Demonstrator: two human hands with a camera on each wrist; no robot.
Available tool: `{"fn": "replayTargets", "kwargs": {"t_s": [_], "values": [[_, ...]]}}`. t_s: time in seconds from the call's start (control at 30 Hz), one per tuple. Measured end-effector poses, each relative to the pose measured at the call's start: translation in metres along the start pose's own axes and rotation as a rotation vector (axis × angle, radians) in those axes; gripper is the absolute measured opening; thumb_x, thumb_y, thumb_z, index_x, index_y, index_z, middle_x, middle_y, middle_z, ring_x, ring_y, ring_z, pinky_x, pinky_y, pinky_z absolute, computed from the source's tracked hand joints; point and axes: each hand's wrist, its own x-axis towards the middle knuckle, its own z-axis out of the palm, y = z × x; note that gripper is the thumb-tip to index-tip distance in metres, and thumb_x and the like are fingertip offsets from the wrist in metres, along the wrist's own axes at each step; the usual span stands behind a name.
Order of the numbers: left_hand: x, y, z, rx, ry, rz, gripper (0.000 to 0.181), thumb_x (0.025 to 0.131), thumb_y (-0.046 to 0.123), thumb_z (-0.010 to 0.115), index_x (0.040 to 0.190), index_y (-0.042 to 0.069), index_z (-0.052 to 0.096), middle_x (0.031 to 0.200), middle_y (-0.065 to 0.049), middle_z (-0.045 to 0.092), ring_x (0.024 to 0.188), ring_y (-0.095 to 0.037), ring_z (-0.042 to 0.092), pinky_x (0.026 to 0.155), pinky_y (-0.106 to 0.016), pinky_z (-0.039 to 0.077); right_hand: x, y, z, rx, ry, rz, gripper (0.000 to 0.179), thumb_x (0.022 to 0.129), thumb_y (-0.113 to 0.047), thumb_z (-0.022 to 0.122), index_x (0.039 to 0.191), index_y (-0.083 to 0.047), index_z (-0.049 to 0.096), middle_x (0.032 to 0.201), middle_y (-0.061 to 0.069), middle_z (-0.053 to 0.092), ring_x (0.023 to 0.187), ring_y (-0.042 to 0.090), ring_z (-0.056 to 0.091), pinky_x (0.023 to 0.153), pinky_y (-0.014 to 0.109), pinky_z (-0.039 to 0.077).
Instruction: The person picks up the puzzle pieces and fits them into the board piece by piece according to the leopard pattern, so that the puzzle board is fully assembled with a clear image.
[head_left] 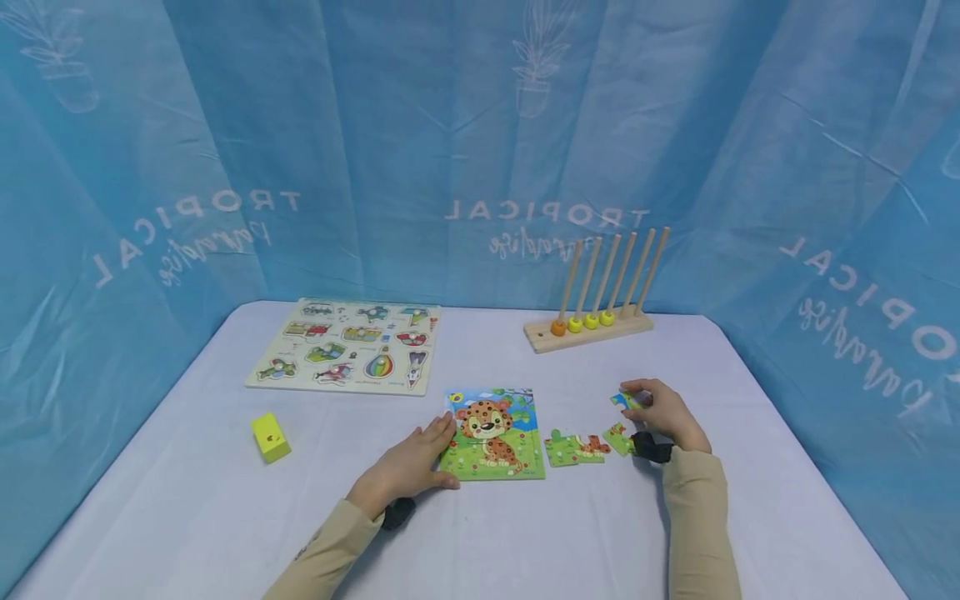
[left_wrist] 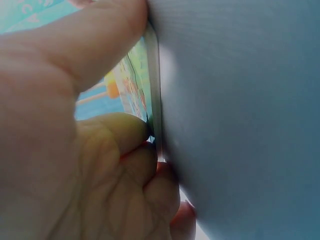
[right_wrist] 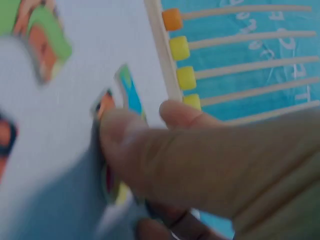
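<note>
A square jigsaw puzzle (head_left: 487, 427) with a cartoon leopard lies on the white table. My left hand (head_left: 412, 458) rests against its left side, fingers fairly straight along that edge and thumb by the lower left corner. Over to the right, my right hand (head_left: 663, 410) pinches a small puzzle piece (head_left: 624, 401) with blue and green on it. In the right wrist view the thumb covers much of that piece (right_wrist: 131, 92). Between the puzzle and this hand lie loose pieces: a green one (head_left: 561, 450), one with leopard paws (head_left: 591, 447), and another green one (head_left: 618, 438) near the wrist.
A wooden peg rack (head_left: 588, 333) with one orange and several yellow beads stands at the back right. At the back left lies a vehicle peg puzzle board (head_left: 345, 346). A yellow block (head_left: 271, 437) sits on the left. Blue curtains (head_left: 480, 150) hang behind the table.
</note>
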Motion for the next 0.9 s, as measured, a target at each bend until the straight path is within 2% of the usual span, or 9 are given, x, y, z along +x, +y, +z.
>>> {"fn": "replayTargets", "kwargs": {"t_s": [0.17, 0.33, 0.63, 0.7, 0.8, 0.9], "values": [[0.0007, -0.0005, 0.0003, 0.000, -0.002, 0.003, 0.090, 0.084, 0.041, 0.071, 0.150, -0.003, 0.028, 0.160, -0.018, 0.021, 0.148, -0.035, 0.023, 0.122, -0.052, 0.022, 0.0024, 0.0006, -0.0001, -0.077, 0.010, -0.007, 0.053, 0.085, -0.008, 0.072, 0.134, 0.000, 0.054, 0.133, 0.030, 0.051, 0.124, 0.050, 0.046, 0.102, 0.061, 0.042], [0.0010, 0.0004, -0.0009, 0.001, -0.004, 0.000, 0.090, 0.084, 0.041, 0.071, 0.150, -0.003, 0.028, 0.160, -0.018, 0.021, 0.148, -0.035, 0.023, 0.122, -0.052, 0.021, 0.0015, 0.0019, -0.0015, -0.070, -0.008, 0.019, 0.054, 0.084, -0.006, 0.070, 0.135, 0.000, 0.053, 0.135, 0.031, 0.048, 0.133, 0.051, 0.035, 0.110, 0.067, 0.030], [-0.0002, 0.0012, -0.0007, 0.002, -0.005, -0.014, 0.091, 0.083, 0.041, 0.072, 0.150, -0.003, 0.029, 0.160, -0.018, 0.021, 0.148, -0.034, 0.023, 0.122, -0.051, 0.022, -0.0038, 0.0017, -0.0048, -0.043, -0.066, 0.013, 0.056, 0.084, -0.010, 0.071, 0.135, 0.002, 0.051, 0.136, 0.034, 0.041, 0.129, 0.052, 0.035, 0.108, 0.067, 0.030], [-0.0003, 0.0013, -0.0005, 0.000, -0.005, -0.021, 0.091, 0.083, 0.041, 0.072, 0.150, -0.002, 0.029, 0.161, -0.017, 0.021, 0.148, -0.034, 0.023, 0.122, -0.050, 0.022, -0.0049, 0.0028, -0.0056, -0.050, -0.073, -0.007, 0.056, 0.084, -0.011, 0.072, 0.134, 0.003, 0.052, 0.133, 0.034, 0.044, 0.125, 0.051, 0.040, 0.105, 0.065, 0.036], [-0.0003, 0.0015, -0.0003, 0.000, -0.007, -0.025, 0.091, 0.083, 0.041, 0.072, 0.150, -0.002, 0.029, 0.161, -0.017, 0.021, 0.148, -0.033, 0.023, 0.122, -0.050, 0.023, -0.0053, 0.0042, -0.0068, -0.011, -0.083, -0.003, 0.054, 0.084, -0.009, 0.071, 0.132, 0.006, 0.052, 0.110, 0.028, 0.054, 0.101, 0.040, 0.052, 0.086, 0.047, 0.050], [-0.0001, 0.0023, -0.0011, 0.002, -0.010, -0.024, 0.091, 0.083, 0.041, 0.072, 0.150, -0.002, 0.029, 0.161, -0.017, 0.021, 0.148, -0.033, 0.023, 0.122, -0.050, 0.022, -0.0055, 0.0054, -0.0078, 0.029, -0.080, 0.021, 0.049, 0.085, -0.009, 0.069, 0.128, 0.009, 0.053, 0.091, 0.014, 0.054, 0.082, 0.024, 0.051, 0.067, 0.030, 0.045]]}}
